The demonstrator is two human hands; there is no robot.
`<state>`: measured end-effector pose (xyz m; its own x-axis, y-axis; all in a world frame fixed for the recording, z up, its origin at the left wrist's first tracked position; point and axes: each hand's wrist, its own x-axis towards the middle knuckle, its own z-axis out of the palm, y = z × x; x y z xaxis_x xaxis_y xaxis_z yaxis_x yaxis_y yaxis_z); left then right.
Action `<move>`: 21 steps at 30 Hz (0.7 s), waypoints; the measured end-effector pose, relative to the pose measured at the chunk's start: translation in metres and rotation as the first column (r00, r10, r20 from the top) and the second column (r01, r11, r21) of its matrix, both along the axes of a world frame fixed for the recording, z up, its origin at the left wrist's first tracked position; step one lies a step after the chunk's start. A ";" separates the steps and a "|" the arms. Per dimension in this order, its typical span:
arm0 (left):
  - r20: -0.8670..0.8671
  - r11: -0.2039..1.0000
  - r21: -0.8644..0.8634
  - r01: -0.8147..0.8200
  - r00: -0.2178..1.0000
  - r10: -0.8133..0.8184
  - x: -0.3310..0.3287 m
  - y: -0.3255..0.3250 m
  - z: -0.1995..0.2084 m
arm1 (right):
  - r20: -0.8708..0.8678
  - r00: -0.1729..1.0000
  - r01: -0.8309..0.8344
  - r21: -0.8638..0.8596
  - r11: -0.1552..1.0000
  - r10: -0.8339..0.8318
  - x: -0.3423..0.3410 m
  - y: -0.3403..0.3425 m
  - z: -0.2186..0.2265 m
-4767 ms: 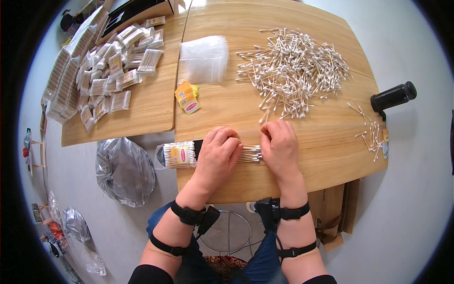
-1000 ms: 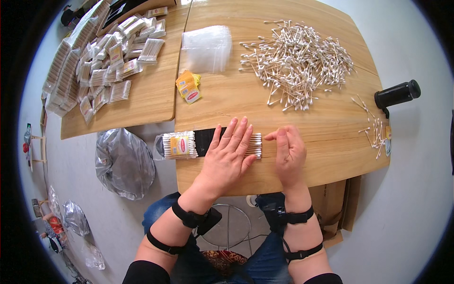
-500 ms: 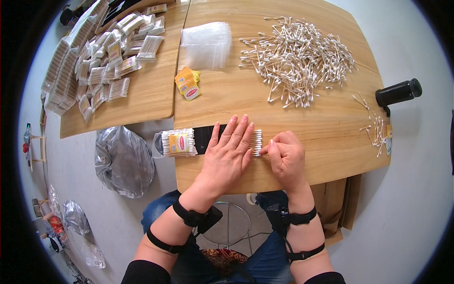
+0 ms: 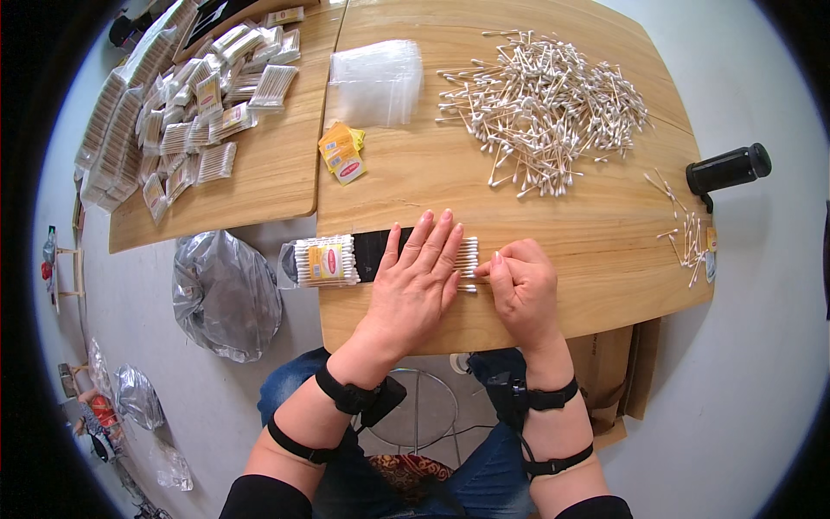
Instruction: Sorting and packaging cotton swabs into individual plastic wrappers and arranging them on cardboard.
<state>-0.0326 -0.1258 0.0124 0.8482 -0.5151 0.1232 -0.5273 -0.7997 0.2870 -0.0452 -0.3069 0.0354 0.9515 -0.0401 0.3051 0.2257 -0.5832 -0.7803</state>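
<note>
My left hand (image 4: 418, 264) lies flat, fingers outstretched, over a row of cotton swabs (image 4: 468, 252) and part of a black strip (image 4: 373, 251). The swabs' white tips stick out to its right, and one swab (image 4: 467, 288) lies a little apart at the near side. My right hand (image 4: 524, 290) is closed, its fingertips at the tips of the row; whether a swab is between them I cannot make out. At the strip's left end sits a clear bag of swabs (image 4: 300, 262) with a yellow label card (image 4: 327, 261), partly over the table edge.
A large pile of loose swabs (image 4: 553, 112) covers the far right. Clear bags (image 4: 376, 82) and yellow cards (image 4: 343, 154) lie at the far middle. Filled packs (image 4: 216, 112) crowd the left table. A black cylinder with a handle (image 4: 731, 169) stands by the right edge, near stray swabs (image 4: 689, 242).
One swab at the near end of the row has come apart from the others, toward me. My right fingertips have moved slightly away from me along the tips. My left hand stays put.
</note>
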 end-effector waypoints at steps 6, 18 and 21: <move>-0.002 1.000 0.001 0.002 1.000 -0.002 0.000 0.001 0.001 | 0.016 0.999 0.028 0.041 0.999 -0.028 0.001 0.001 -0.002; 0.006 1.000 -0.009 0.000 1.000 0.000 0.000 0.000 -0.002 | 0.009 1.000 0.028 -0.003 1.000 -0.028 0.003 0.001 -0.002; 0.005 1.000 -0.015 0.000 1.000 0.000 0.000 0.000 -0.002 | 0.030 0.997 0.071 0.001 0.997 -0.071 0.004 0.003 -0.005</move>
